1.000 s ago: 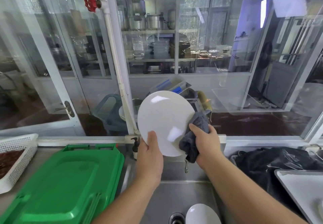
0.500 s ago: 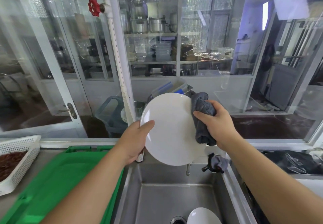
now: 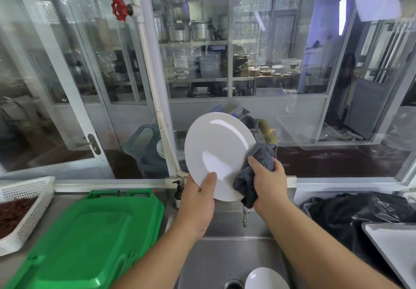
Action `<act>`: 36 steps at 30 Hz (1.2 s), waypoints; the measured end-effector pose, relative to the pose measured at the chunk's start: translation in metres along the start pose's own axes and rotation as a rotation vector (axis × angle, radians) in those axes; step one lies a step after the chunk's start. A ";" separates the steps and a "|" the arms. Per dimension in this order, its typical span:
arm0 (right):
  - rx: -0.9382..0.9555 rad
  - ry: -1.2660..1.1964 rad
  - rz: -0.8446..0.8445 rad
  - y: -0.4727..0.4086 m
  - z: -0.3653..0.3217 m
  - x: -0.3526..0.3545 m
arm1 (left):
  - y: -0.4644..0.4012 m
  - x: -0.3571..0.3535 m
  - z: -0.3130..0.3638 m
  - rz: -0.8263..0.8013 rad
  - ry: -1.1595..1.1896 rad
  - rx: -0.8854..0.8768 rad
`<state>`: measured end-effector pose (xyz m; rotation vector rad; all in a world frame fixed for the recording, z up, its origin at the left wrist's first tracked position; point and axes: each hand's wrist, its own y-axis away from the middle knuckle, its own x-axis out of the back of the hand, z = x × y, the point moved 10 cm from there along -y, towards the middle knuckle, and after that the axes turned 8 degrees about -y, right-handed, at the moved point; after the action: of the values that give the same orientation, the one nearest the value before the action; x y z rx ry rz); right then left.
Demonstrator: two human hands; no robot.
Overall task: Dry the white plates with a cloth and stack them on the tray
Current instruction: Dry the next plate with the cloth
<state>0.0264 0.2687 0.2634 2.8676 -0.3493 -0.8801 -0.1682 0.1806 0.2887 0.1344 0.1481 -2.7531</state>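
Above the sink I hold a round white plate (image 3: 219, 151) almost upright, its face toward me. My left hand (image 3: 198, 203) grips its lower left rim, thumb on the front. My right hand (image 3: 269, 185) is closed on a dark grey cloth (image 3: 258, 169) and presses it against the plate's lower right edge. A second white plate (image 3: 265, 278) lies in the steel sink (image 3: 216, 257) near the drain. The corner of a pale tray (image 3: 396, 246) shows at the right edge.
A stack of green plastic lids (image 3: 90, 239) fills the counter left of the sink. A white basket (image 3: 27, 205) with dark red contents sits far left. Black plastic bags (image 3: 360, 212) lie on the right. A soap pump bottle (image 3: 177, 193) and tap (image 3: 245, 217) stand behind the sink, under glass windows.
The cloth hand slid from the plate's upper right rim down to its lower right edge. My left hand shifted from the left rim to the bottom.
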 end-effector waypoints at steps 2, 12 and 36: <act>0.046 0.076 -0.018 -0.004 -0.013 0.000 | -0.001 -0.003 0.001 -0.093 0.018 0.038; 0.312 0.570 -0.242 -0.001 -0.083 -0.026 | -0.024 0.040 0.028 -0.190 -0.135 0.168; 0.984 1.182 -0.553 0.056 -0.083 -0.104 | 0.014 -0.006 0.012 -0.197 -0.379 -0.025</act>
<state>-0.0208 0.2449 0.3974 3.6533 0.2519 1.4349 -0.1586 0.1688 0.2997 -0.4282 0.0968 -2.9079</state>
